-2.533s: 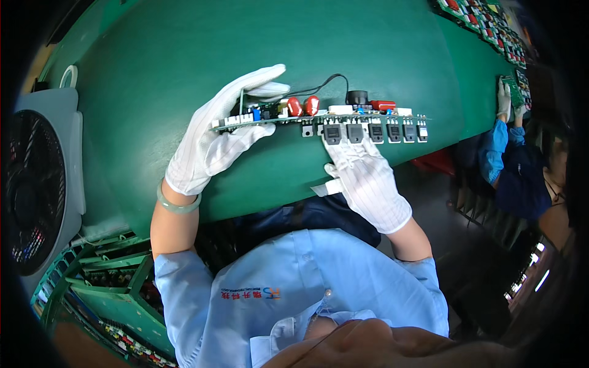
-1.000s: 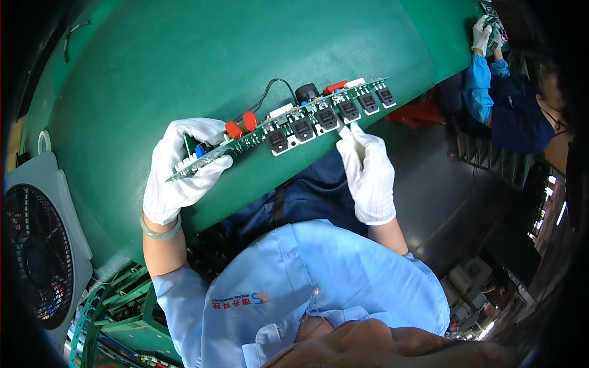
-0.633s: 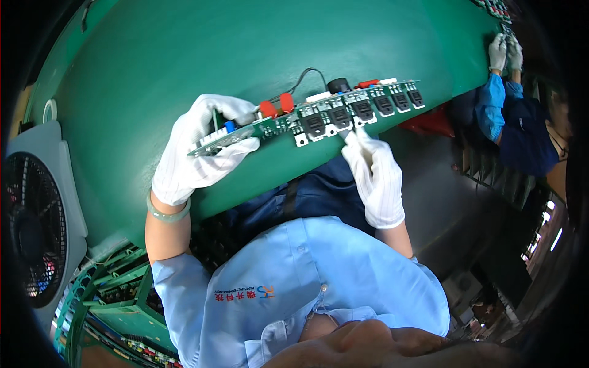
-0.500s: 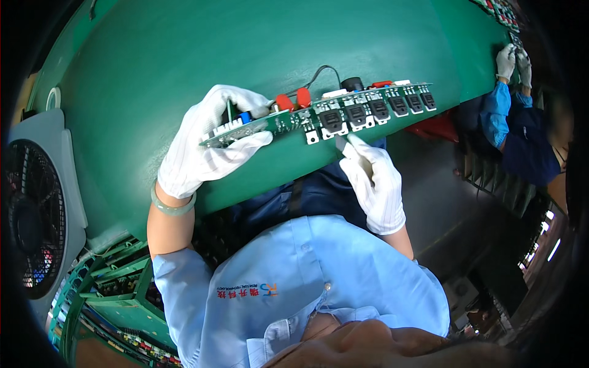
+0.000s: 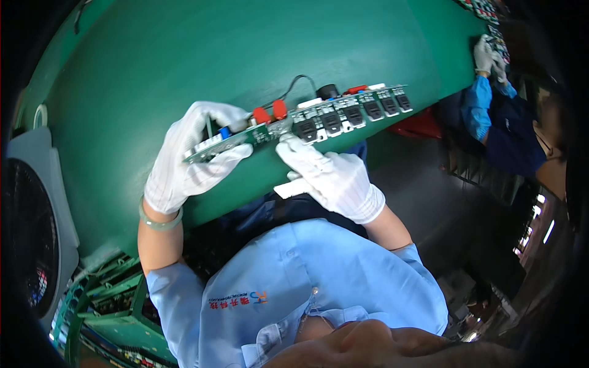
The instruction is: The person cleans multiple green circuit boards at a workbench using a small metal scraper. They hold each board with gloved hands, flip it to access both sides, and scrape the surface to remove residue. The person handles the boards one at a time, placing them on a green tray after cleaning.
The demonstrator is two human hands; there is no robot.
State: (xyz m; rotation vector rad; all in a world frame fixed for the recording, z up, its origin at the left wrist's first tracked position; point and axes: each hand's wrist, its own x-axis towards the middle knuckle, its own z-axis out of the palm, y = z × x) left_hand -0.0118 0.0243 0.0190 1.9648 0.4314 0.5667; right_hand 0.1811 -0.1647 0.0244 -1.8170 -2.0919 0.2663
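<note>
Seen from the head camera, a worker in a light-blue shirt steadies a long green circuit board (image 5: 262, 134) near the front edge of a green surface (image 5: 202, 61), its far end angled up to the right. Handling it well would seem to call for a firm hold at the plain left end, light fingertip pressure beside the row of black components (image 5: 353, 115), so that their legs do not bend, and care that the loose black cable (image 5: 297, 78) behind does not snag.

The gloved left hand (image 5: 197, 161) is clamped on the board's left end, thumb along the near side, fingers curled behind, wrist nearly straight above a pale bracelet (image 5: 161, 222). The gloved right hand (image 5: 331, 178) reaches in from the lower right, palm down, fingers close together, their tips at the near edge just left of the black row; whether they press or merely touch cannot be told. It is folded over a white strip (image 5: 291, 189), which juts out leftward beneath it.
</note>
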